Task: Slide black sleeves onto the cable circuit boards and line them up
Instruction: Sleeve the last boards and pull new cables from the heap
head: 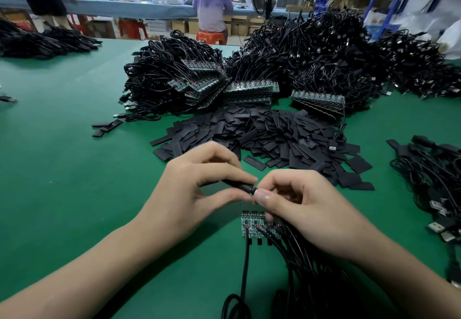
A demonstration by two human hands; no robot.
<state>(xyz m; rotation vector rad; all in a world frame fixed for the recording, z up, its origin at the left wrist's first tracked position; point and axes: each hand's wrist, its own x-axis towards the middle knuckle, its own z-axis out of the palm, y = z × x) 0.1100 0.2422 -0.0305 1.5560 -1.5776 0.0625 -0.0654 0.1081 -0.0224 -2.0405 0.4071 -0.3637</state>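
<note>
Green mat (pixel 62 169), L to R: left hand (pixel 197 194) pinches black sleeve (pixel 237 186), thumb + forefinger; right hand (pixel 306 209) meets it, gripping sleeve's R end. Hands together. Row of circuit boards (pixel 252 226) just below sleeve, partly under right hand, cables (pixel 246 256) attached.

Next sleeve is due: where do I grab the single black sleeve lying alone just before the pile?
Pinch the lone sleeve across its long edges near one end, coming from above on your side. It lies flat on the green mat, just off the sleeve pile; that grip should leave the other end open.
</note>
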